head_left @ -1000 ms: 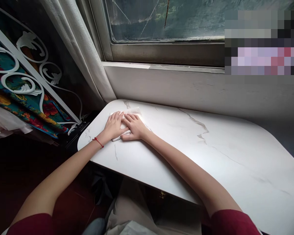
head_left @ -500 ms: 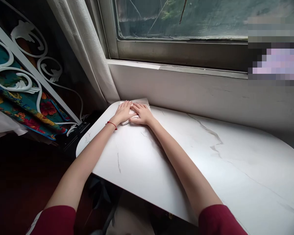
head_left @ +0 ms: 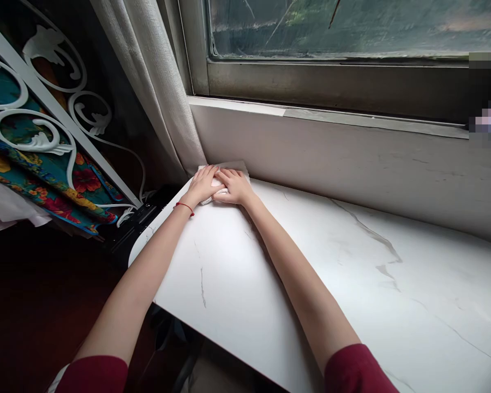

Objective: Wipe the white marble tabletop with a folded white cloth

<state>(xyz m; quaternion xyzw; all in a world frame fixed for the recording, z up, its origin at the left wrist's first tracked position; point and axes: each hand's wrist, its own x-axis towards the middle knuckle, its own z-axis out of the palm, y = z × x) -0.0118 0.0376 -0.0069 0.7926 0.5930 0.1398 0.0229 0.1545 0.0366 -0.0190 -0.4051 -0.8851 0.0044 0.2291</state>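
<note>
Left hand [head_left: 202,186] and right hand [head_left: 236,187] press down spread, side by side, over the desk [head_left: 233,273], just left of the frame's centre; the white cloth [head_left: 239,166] beneath has slid back to the far edge — bringing that strip under pressure.

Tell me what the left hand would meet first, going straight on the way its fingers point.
Left hand: past the thin white cloth beneath it, probably the flat pale wall, near the light-grey fabric curtain; depth is unclear there.
</note>
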